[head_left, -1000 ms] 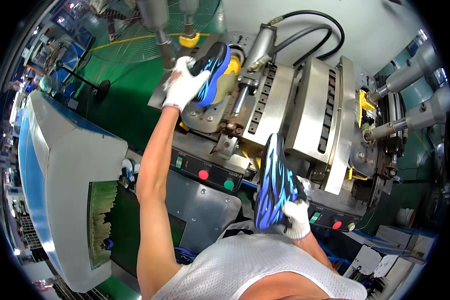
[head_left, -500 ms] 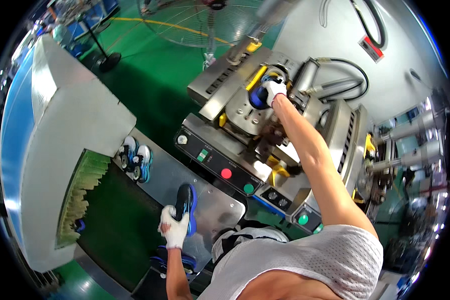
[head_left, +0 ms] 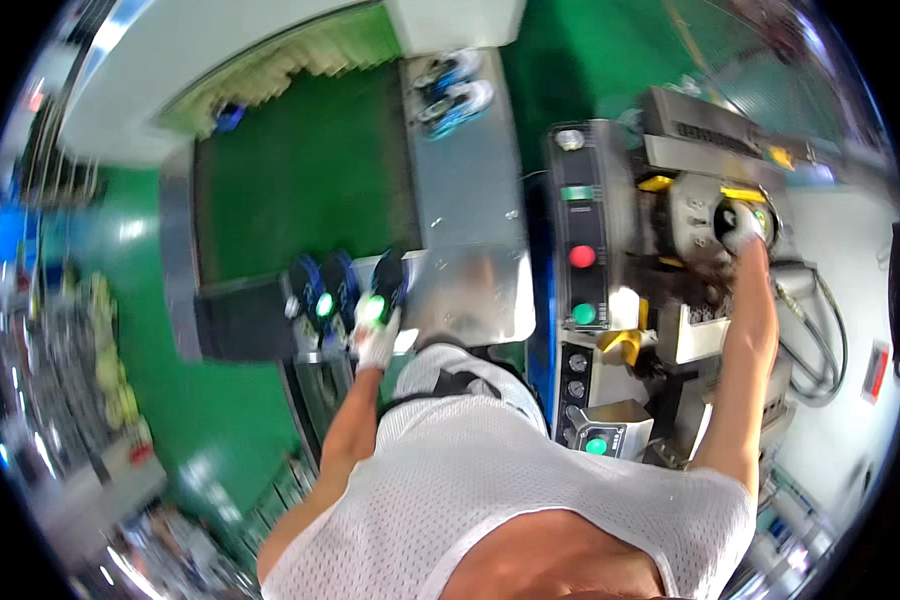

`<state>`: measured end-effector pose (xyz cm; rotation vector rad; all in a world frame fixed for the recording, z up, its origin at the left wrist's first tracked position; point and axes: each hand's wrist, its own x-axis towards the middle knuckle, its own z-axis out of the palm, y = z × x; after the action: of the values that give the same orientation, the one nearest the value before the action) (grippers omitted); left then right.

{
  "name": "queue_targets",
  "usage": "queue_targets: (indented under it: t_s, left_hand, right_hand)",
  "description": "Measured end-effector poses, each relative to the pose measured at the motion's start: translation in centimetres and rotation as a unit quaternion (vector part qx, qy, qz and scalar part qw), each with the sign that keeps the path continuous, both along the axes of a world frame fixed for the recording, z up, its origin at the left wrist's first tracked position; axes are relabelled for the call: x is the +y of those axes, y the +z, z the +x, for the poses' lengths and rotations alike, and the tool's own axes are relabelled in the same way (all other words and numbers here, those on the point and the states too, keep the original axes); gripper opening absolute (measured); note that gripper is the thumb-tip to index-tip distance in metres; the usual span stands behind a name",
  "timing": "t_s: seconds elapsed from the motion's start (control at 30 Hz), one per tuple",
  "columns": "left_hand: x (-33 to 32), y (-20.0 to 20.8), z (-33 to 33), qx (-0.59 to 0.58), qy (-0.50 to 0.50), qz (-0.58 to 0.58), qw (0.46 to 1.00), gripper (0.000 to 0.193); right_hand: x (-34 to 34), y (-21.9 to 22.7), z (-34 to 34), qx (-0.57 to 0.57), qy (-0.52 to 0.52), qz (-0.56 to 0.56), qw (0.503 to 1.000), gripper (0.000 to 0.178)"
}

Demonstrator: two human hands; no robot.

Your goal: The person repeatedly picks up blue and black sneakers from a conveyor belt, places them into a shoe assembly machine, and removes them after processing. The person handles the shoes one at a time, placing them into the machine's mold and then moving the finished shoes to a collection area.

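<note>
My left hand (head_left: 373, 345), in a white glove, grips the near end of a dark shoe (head_left: 390, 278) with blue edging. That shoe is beside two similar dark-blue shoes (head_left: 338, 285) standing in a row at the end of the conveyor. On the right, my gloved right hand (head_left: 744, 238) reaches into the metal press (head_left: 692, 215), its fingers closed at a dark shoe (head_left: 727, 220) seated in the round opening. Motion smears both hands, and the right glove covers part of its shoe.
A pair of white, black and blue shoes (head_left: 457, 95) rests at the far end of the metal shelf (head_left: 465, 190). The green conveyor belt (head_left: 300, 190) runs beneath a fringed opening (head_left: 300, 65). A control panel (head_left: 580, 225) with red and green buttons lies between shelf and press.
My view has swung round to the left. My left hand has carried its shoe off the metal shelf to the row of shoes. My right hand stays at the shoe in the press.
</note>
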<state>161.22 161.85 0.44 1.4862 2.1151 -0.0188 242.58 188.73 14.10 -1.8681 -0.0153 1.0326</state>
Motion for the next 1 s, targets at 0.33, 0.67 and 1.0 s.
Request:
queue_targets:
  t_s: [0.33, 0.67, 1.0]
  left_hand:
    - [2.1, 5.1, 0.7, -0.142, 0.137, 0.216, 0.956, 0.071]
    - [19.0, 8.1, -14.8, -0.369, 0.103, 0.258, 0.887, 0.057]
    - [50.1, 2.6, -41.1, 0.157, 0.016, 0.267, 0.951, 0.066]
  right_hand:
    - [-13.9, 13.9, -37.7, -0.591, 0.318, -0.01, 0.741, 0.088]
    - [-21.7, 0.9, -45.1, -0.566, 0.485, -0.378, 0.549, 0.106]
    - [-32.6, 0.4, -54.3, -0.381, 0.51, -0.415, 0.65, 0.093]
